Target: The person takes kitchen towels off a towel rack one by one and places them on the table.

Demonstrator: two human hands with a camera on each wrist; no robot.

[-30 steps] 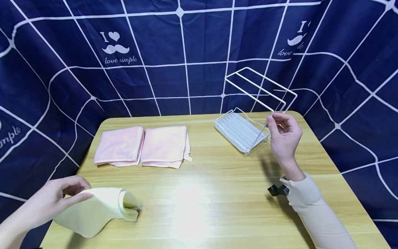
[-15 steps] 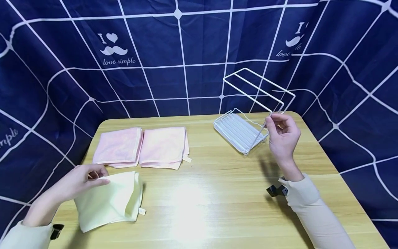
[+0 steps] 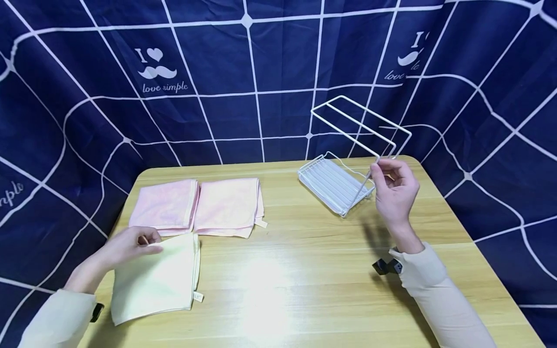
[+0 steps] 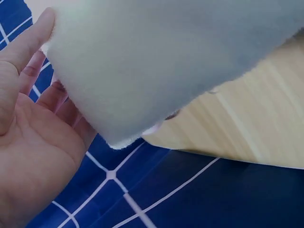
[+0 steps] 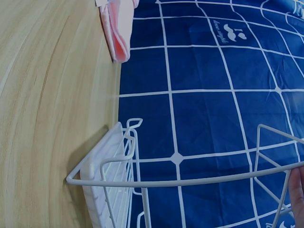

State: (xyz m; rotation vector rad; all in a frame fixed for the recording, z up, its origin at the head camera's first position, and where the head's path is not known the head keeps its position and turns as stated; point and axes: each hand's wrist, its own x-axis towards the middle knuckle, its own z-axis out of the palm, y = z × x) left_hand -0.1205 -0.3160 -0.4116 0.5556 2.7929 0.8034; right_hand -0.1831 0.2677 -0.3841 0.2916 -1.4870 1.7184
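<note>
In the head view my left hand [image 3: 130, 246] pinches the far left edge of a folded pale yellow towel [image 3: 156, 285], which has a small white tag at its right side. Its thumb lies on the towel's near face in the left wrist view, with the other fingers behind the cloth [image 4: 156, 61]. At the table's back right, my right hand [image 3: 397, 193] pinches the upright wire of a white wire rack [image 3: 344, 134]. A ribbed white tray [image 3: 332, 186] lies in the rack's base. Most right-hand fingers are out of the right wrist view.
Two folded pink towels [image 3: 226, 205] lie side by side at the back left of the wooden table [image 3: 313, 270], just beyond the yellow one. A dark blue curtain [image 3: 287, 116] with white lines hangs behind and at both sides.
My left hand has moved away from me and right with the yellow towel, whose curled right end has flattened out toward the table. The right hand keeps its hold on the rack.
</note>
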